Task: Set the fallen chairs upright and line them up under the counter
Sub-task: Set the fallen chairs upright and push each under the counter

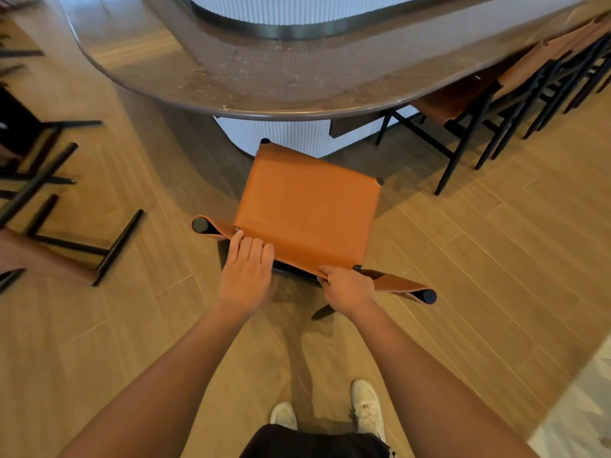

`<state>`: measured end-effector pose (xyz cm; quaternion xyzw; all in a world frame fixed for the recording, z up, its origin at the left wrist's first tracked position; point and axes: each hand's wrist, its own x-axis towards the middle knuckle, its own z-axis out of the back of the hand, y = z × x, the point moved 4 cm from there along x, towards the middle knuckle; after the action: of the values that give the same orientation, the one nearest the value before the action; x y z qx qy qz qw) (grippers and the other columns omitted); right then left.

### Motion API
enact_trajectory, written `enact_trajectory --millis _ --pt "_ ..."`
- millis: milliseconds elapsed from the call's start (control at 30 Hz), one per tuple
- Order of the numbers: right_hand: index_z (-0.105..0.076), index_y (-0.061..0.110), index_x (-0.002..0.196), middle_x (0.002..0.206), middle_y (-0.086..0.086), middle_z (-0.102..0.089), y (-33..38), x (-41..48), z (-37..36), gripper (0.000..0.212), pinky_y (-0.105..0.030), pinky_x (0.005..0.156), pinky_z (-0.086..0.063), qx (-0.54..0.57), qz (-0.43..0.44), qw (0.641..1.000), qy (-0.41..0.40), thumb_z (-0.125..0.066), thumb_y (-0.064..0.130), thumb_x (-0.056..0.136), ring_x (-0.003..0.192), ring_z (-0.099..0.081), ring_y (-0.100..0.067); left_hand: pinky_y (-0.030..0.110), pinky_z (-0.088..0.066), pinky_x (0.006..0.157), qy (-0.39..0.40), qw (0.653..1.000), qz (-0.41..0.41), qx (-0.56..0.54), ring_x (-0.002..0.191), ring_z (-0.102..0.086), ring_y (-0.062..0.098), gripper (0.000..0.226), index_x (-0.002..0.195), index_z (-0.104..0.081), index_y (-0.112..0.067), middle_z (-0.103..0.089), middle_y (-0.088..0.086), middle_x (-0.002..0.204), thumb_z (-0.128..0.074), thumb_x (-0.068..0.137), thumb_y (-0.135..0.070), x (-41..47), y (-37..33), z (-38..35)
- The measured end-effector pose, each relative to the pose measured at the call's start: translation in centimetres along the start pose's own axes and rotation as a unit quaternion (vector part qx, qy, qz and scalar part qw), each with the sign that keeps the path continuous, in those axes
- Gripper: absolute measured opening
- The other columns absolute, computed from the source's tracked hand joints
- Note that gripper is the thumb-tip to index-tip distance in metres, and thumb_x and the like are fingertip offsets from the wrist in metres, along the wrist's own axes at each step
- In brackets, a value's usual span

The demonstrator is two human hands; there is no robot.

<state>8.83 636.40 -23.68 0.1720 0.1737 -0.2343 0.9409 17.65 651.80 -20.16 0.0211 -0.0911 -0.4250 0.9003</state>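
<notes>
The left hand (246,269) lay over the top of the backrest (401,285), its fingers hooked over the leather edge toward the seat and its thumb hidden. The right hand (347,289) was clamped on the same edge a little further along, with its fingers curled round the leather. Both held the chair (307,213), which stood upright on its legs on the wooden floor (479,276), just in front of the person's white shoes (367,408). The backrest's long axis ran crosswise to the person, from the far left to the near right, with a black post end at each tip. The orange seat (307,200) pointed away from the person, turned slightly to the right, with its front edge toward the white ribbed base (284,132) under the curved surface (264,77). From above, the seat's front corners sat just short of that surface's rim. To the right, upright chairs (496,94) stood in a row, tucked partly beneath the surface. Well to the left, fallen chairs (49,226) lay on the floor, their black legs pointing sideways.
</notes>
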Motion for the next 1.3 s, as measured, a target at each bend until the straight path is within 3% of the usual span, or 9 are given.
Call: enact_trajectory --millis 100,300,533,700,867,1300 --pt "-0.057 0.029 0.119 0.104 0.000 -0.068 1.4 0.7 -0.2 0.029 -0.032 0.060 -0.040 -0.006 0.021 1.000 0.001 -0.036 0.034 0.100 0.092 -0.063 -0.026 0.056 -0.033 0.107 0.010 0.999 0.034 0.005 0.092 -0.057 0.038 0.047 0.105 -0.059 0.003 -0.057 0.017 0.093 -0.051 0.067 -0.022 -0.6 0.9 -0.5" --pt "-0.060 0.029 0.110 0.097 0.001 -0.066 2.2 2.1 0.3 0.026 -0.033 0.059 -0.037 -0.018 0.030 0.999 0.019 -0.036 0.033 0.101 0.090 -0.061 -0.024 0.056 -0.026 0.104 -0.002 0.997 0.073 0.002 0.098 -0.053 0.038 0.051 0.095 -0.059 0.002 -0.056 0.017 0.094 -0.072 0.048 -0.014 -0.4 2.0 -1.2" --pt "-0.059 0.029 0.112 0.094 0.001 -0.065 4.9 3.3 0.2 0.026 -0.032 0.060 -0.037 -0.046 0.059 0.997 0.014 -0.036 0.035 0.101 0.080 -0.058 -0.024 0.061 -0.035 0.102 0.018 0.993 0.116 -0.019 0.097 -0.056 0.041 0.052 0.091 -0.056 0.003 -0.055 0.020 0.096 -0.071 0.044 -0.011 -0.6 4.3 -2.2" --pt "-0.058 0.026 0.102 0.079 0.002 -0.060 6.0 3.8 0.2 0.023 -0.033 0.058 -0.038 -0.063 0.075 0.995 0.001 -0.037 0.034 0.101 0.069 -0.055 -0.023 0.054 -0.012 0.111 0.072 0.988 0.133 -0.022 0.114 -0.042 0.041 0.052 0.106 -0.051 0.002 -0.048 0.021 0.113 -0.065 0.060 -0.016 -0.6 5.7 -3.4" --pt "-0.057 0.024 0.105 0.086 -0.001 -0.064 6.9 4.6 0.5 0.023 -0.033 0.061 -0.040 -0.093 0.093 0.991 -0.019 -0.037 0.035 0.101 0.076 -0.060 -0.025 0.049 0.006 0.111 0.119 0.986 0.112 0.030 0.128 -0.026 0.036 0.070 0.136 -0.033 -0.003 -0.031 0.015 0.136 -0.054 0.076 -0.032 -0.6 6.7 -4.0" --pt "-0.057 0.021 0.105 0.095 -0.003 -0.063 11.5 7.2 0.6 0.024 -0.037 0.070 -0.047 -0.126 0.140 0.982 0.019 -0.036 0.031 0.102 0.085 -0.059 -0.026 0.051 0.002 0.114 0.199 0.967 0.160 0.000 0.133 -0.009 0.034 0.072 0.141 -0.014 -0.011 -0.013 0.012 0.138 -0.052 0.082 -0.031 -0.9 11.3 -5.6"
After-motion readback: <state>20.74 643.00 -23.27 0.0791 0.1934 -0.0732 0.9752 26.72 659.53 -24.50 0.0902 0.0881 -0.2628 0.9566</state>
